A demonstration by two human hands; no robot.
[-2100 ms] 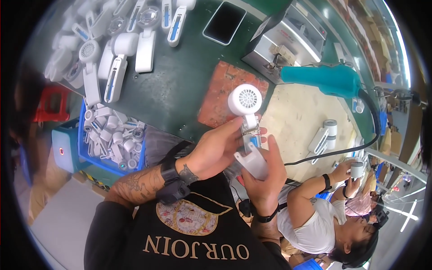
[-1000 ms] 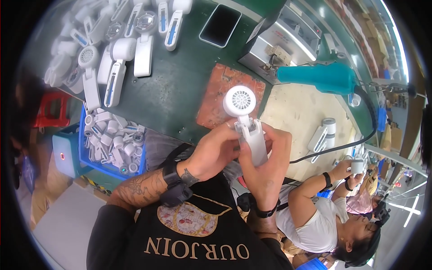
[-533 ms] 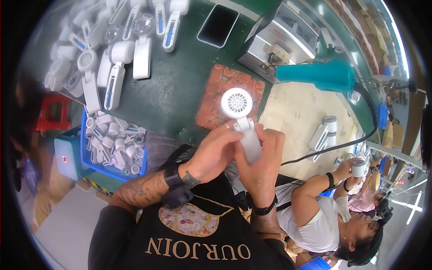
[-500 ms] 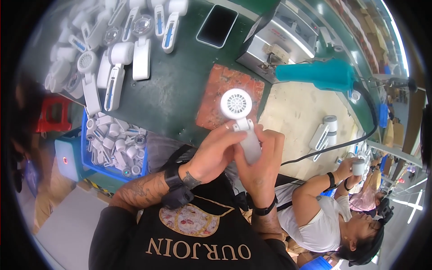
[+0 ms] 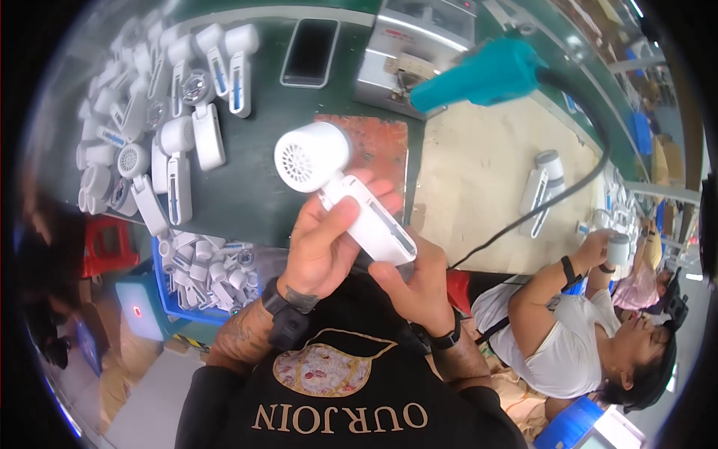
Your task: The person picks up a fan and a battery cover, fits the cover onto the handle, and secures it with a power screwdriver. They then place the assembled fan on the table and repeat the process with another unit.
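Observation:
I hold a small white handheld fan (image 5: pixel 340 191) with a round grilled head and a flat handle, lifted above the table's near edge. My left hand (image 5: pixel 325 243) wraps the handle just under the head. My right hand (image 5: pixel 419 280) supports the handle's lower end from beneath, thumb against its tip. The fan's head points up and left, over the green table (image 5: pixel 250 198) and next to an orange-brown mat (image 5: pixel 381 150).
A pile of white fan bodies (image 5: pixel 161 112) lies at the far left. A blue bin (image 5: pixel 206 273) of white parts sits below the table edge. A black phone (image 5: pixel 309 52), a grey machine (image 5: pixel 415 52) and a hanging teal power tool (image 5: pixel 482 75) stand beyond. A seated person (image 5: pixel 583 329) works on the right.
The fan has swung up and left, its head now further from my chest. Both hands kept their grip on the handle, the left shifting higher toward the head.

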